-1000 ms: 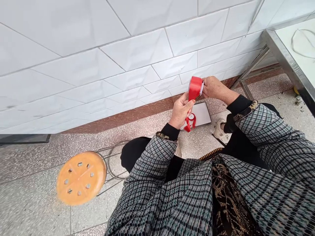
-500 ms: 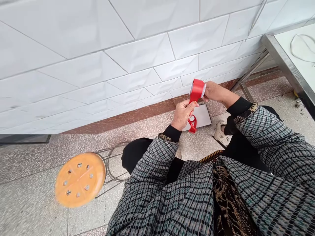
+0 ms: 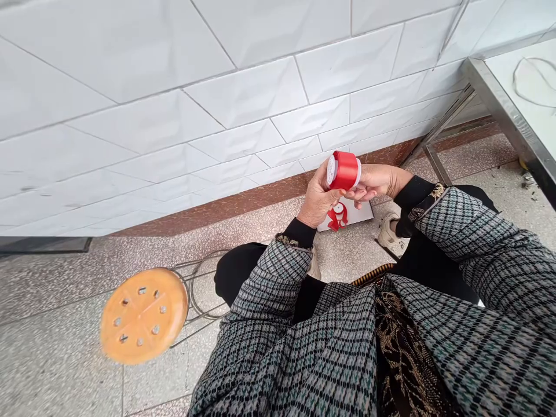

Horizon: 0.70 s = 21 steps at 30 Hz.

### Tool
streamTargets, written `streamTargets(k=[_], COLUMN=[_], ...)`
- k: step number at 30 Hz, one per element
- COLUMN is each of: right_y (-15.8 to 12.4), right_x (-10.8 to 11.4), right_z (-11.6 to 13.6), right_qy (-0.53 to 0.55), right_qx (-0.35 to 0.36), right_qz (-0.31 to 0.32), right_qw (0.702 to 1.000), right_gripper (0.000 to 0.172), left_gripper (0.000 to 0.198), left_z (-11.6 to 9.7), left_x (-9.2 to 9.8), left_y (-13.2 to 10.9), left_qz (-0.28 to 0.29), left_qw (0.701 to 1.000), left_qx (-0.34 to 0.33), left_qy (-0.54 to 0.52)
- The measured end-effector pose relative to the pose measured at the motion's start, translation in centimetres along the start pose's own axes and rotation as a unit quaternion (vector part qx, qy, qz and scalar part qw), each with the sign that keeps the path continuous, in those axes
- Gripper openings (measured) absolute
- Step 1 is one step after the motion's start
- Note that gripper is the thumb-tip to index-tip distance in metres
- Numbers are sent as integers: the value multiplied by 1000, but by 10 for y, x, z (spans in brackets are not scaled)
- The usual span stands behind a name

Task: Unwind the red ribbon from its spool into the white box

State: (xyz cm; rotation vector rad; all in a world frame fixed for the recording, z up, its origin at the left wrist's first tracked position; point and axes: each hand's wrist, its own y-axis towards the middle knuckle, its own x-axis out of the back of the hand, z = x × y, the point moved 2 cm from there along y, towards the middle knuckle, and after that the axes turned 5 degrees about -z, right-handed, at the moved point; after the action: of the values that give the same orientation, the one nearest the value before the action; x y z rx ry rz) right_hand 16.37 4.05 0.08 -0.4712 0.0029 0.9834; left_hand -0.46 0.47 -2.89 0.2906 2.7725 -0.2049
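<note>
A spool of red ribbon (image 3: 346,169) with pale flanges sits between my two hands, its left flange turned partly upward. My left hand (image 3: 317,200) is closed around the left and lower side of it, thumb in front. My right hand (image 3: 379,179) grips from the right, with fingers curled beneath the spool. A loose length of red ribbon (image 3: 337,218) hangs below, looped in front of a pale flat panel or box (image 3: 359,212) at floor level. Whether the loop touches that surface I cannot tell.
An orange round stool (image 3: 144,315) with metal legs lies tipped on its side at the left. White tiled wall (image 3: 243,87) runs ahead. A metal-framed table (image 3: 506,110) stands at the right with a thin cable (image 3: 516,78) on it. My shoe (image 3: 392,231) is near the panel.
The spool has turned and come slightly down. My left hand has gone from pinching the ribbon strip to wrapping around the spool. My right hand has shifted lower, beneath it.
</note>
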Motion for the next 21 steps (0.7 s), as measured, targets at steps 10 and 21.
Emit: streamTargets(k=[10, 21], right_y=[-8, -14], right_x=[9, 44], right_z=[24, 20], right_qy=[-504, -465], right_qx=[37, 11], right_qz=[-411, -478], right_qw=[759, 745], right_gripper=[22, 23], left_gripper=[63, 52], left_z=[8, 5], left_x=[-9, -11], left_y=[-1, -4], left_qz=[-22, -45], left_qw=[998, 998], left_qx=[37, 41], left_qy=[-45, 13])
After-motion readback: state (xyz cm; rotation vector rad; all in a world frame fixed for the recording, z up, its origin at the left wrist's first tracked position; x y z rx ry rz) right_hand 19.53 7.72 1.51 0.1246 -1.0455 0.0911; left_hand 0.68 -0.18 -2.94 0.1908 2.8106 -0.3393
